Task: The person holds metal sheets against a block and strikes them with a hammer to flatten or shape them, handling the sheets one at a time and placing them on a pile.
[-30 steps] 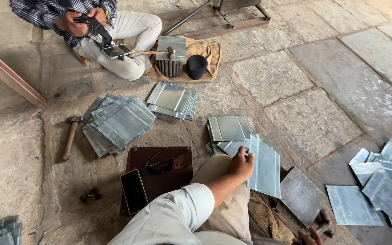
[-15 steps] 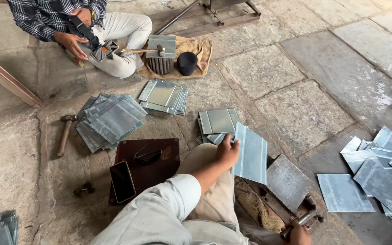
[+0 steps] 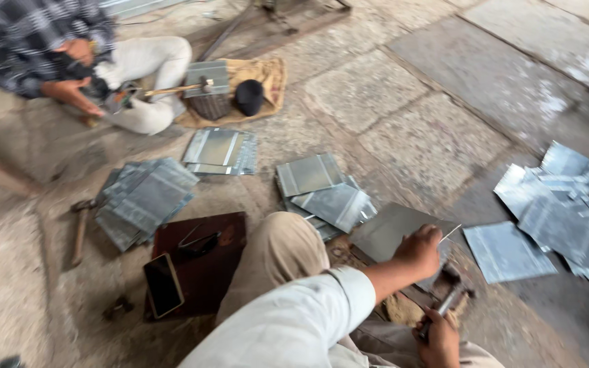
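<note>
Grey, blurred stone floor [image 3: 444, 102] carries everything here. At nine o'clock a wooden-handled hammer [image 3: 78, 232] lies beside a fanned stack of grey sheet-metal pieces [image 3: 146, 197]; a black phone [image 3: 163, 285] rests on a dark brown board [image 3: 206, 272]. At eleven o'clock a co-worker's hand [image 3: 69, 95] grips a tool. Toward five o'clock the left hand [image 3: 417, 251] pinches a flat grey metal sheet [image 3: 390, 230] by its edge, just above the floor. Below it, the right hand [image 3: 441, 341] is closed around a metal-headed hammer [image 3: 448, 303]. At three o'clock lie scattered shiny metal sheets [image 3: 567, 211].
</note>
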